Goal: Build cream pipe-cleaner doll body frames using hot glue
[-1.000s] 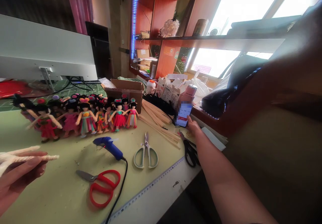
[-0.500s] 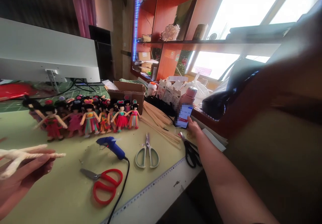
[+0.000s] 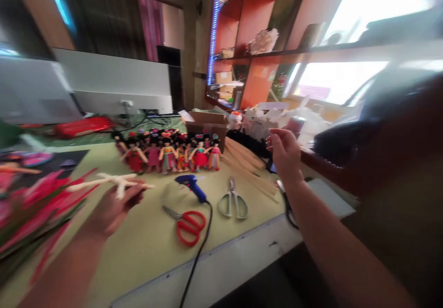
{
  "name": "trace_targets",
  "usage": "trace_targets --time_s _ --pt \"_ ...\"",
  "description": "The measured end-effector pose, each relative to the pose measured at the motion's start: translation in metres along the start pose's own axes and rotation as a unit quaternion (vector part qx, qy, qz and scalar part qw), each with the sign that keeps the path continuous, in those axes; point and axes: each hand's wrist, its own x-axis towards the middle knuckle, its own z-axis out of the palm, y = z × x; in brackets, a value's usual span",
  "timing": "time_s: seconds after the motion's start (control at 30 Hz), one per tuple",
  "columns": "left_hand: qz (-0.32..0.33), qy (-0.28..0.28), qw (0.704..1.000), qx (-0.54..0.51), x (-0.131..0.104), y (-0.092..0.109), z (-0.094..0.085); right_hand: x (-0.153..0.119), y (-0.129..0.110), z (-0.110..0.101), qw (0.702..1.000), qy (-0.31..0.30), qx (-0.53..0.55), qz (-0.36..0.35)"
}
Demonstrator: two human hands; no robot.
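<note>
My left hand (image 3: 116, 204) pinches a cream, fuzzy stick figure (image 3: 119, 183) with several thin limbs, held above the left of the mat. On the right, my right hand (image 3: 286, 153) is raised with loosely bent fingers and nothing visible in them. Just behind and below it, part of the phone (image 3: 272, 166) shows. A blue glue gun (image 3: 192, 187), red-handled scissors (image 3: 189, 227) and pale-handled scissors (image 3: 233, 202) lie between my hands. Black-handled scissors (image 3: 289, 209) are partly hidden under my right forearm.
Several small dolls (image 3: 168, 153) stand at the back beside a cardboard box (image 3: 207, 119). Tan strips (image 3: 247, 160) lie right of them, pink and green strips (image 3: 38, 206) at the left. A black cord (image 3: 204, 239) crosses the front edge. Monitors (image 3: 117, 75) stand behind.
The view has turned left. My right hand has come off the phone and risen in front of it. My left hand still holds the cream figure, now further into view.
</note>
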Motion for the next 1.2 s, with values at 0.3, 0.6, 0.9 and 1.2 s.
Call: trace_targets --time_s 0.3,0.6,0.9,1.2 --pt "0.029 -0.034 0.999 -0.026 0.004 0.003 -0.006 -0.129 -0.082 0.153 0.929 -0.361 0.069 -0.035" --pt "0.047 -0.042 0.998 0.014 0.006 0.003 -0.007 -0.165 -0.059 0.206 0.900 -0.402 0.139 0.101" --pt "0.005 -0.037 0.999 -0.027 0.010 -0.010 -0.004 -0.178 -0.046 0.214 0.823 -0.408 0.227 0.323" --pt "0.007 -0.004 0.998 -0.059 0.013 -0.011 -0.006 -0.179 -0.046 0.210 0.772 -0.420 0.278 0.387"
